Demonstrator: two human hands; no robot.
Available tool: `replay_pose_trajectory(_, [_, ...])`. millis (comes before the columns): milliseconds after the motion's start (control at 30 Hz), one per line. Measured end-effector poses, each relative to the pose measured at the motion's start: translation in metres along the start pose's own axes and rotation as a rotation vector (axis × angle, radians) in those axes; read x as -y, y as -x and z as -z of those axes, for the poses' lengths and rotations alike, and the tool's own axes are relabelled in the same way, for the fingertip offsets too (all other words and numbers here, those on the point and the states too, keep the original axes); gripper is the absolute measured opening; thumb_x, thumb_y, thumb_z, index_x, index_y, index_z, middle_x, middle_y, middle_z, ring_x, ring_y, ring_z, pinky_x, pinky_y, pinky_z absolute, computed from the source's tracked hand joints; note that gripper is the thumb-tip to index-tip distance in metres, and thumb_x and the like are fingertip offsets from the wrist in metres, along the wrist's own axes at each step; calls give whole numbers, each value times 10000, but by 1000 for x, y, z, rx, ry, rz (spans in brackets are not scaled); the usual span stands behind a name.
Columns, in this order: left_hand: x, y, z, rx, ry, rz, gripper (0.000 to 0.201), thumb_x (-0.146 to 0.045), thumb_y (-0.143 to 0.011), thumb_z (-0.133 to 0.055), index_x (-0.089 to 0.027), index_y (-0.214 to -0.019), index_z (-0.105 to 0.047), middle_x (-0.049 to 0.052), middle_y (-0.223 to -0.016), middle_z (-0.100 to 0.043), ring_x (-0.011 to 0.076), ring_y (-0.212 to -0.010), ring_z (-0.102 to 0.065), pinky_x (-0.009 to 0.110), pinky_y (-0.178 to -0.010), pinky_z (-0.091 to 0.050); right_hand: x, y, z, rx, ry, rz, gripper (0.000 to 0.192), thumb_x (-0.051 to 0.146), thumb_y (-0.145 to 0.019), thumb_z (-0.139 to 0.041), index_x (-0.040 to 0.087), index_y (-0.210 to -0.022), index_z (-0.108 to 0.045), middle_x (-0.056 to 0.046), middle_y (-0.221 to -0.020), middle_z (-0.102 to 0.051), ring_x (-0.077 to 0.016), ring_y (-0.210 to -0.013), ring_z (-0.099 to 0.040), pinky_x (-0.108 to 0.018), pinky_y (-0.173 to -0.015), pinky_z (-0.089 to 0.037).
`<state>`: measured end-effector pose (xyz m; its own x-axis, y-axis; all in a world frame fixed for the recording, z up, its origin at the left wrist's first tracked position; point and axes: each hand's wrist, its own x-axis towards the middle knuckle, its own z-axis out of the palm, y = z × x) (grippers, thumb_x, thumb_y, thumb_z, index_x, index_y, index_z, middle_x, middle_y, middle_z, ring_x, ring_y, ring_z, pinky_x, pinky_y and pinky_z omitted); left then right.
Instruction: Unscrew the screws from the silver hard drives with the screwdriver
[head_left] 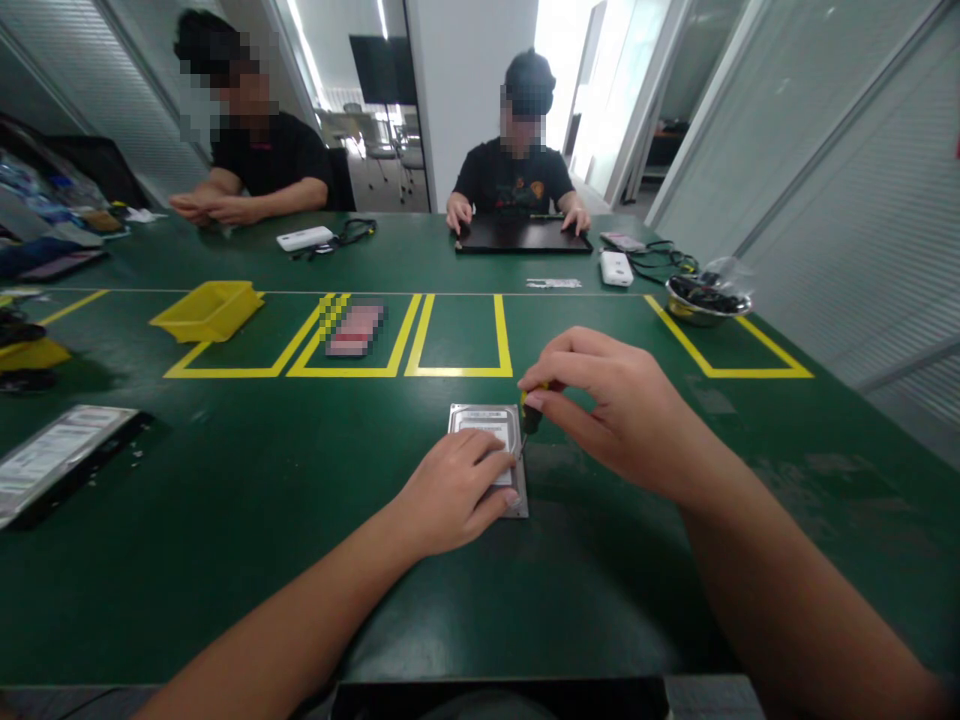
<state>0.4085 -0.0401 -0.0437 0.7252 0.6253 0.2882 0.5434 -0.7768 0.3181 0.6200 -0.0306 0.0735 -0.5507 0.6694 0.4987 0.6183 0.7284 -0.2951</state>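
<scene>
My left hand [457,490] pressing flat on the hard drive [491,425] lying on the green table [225,520] before me, my right hand [611,405] pinching a small screwdriver [529,415], its tip at the drive's right edge

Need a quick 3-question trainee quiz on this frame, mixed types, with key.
1. True or false: the left hand rests flat on the hard drive.
2. The right hand holds: A) a screwdriver B) a cable C) a phone.
3. Fill in: the yellow bin sits to the far ____ of the drive.

Key: 1 true; 2 A; 3 left.
</scene>
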Motion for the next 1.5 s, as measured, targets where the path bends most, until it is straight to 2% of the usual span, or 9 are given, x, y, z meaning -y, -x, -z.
replay_pose_trajectory(200, [1, 1, -1, -3, 0, -1, 320, -368, -954, -514, -175, -1194, -603, 117, -1196, -600, 289, -1114, -545, 488, -974, -451, -1, 1, 2, 32, -5, 18, 142, 138, -927, -558, 133, -996, -682, -69, -986, -636, -166, -913, -592, -286, -808, -460])
replay_pose_trajectory(400, [1, 1, -1, -6, 4, -2, 320, -362, -950, -520, -175, -1195, -608, 119, -1198, -604, 287, -1117, -547, 485, -977, -452, -3, 3, 2, 35, -5, 35, 153, 112, -918, -541, 132, -986, -677, -72, -996, -654, -173, -931, -600, -293, -840, -461])
replay_pose_trajectory(833, [1, 0, -2, 5, 1, 7, 319, -364, -954, -515, -174, -1193, -607, 118, -1195, -602, 287, -1119, -543, 481, -981, -447, -1, 1, 3, -1, -21, -9, 78, 148, -906, -614, 148, -891, -690, -44, -905, -619, -143, -837, -588, -264, -740, -454])
replay_pose_trajectory(1067, [1, 1, -2, 18, -1, 6, 324, -370, -959, -507, -174, -1199, -601, 118, -1201, -594, 290, -1125, -536, 487, -992, -440, -4, 3, 3, 16, -29, 9, 128, 128, -908, -580, 151, -987, -677, -53, -988, -664, -161, -909, -607, -287, -824, -473])
replay_pose_trajectory(1267, [1, 0, -1, 10, -1, 5, 317, -360, -955, -512, -178, -1197, -604, 120, -1193, -602, 292, -1127, -544, 494, -988, -449, -3, 4, 4, 46, -71, 30, 193, 91, -908, -529, 177, -999, -676, -60, -1041, -676, -175, -955, -620, -311, -858, -482])
replay_pose_trajectory(1500, [1, 1, 0, 1, 7, -12, 327, -357, -965, -496, -168, -1207, -609, 124, -1215, -610, 292, -1156, -550, 493, -1008, -450, -1, 1, 3, 35, -68, -19, 77, 130, -890, -615, 172, -917, -674, -48, -949, -648, -159, -872, -604, -277, -767, -469])
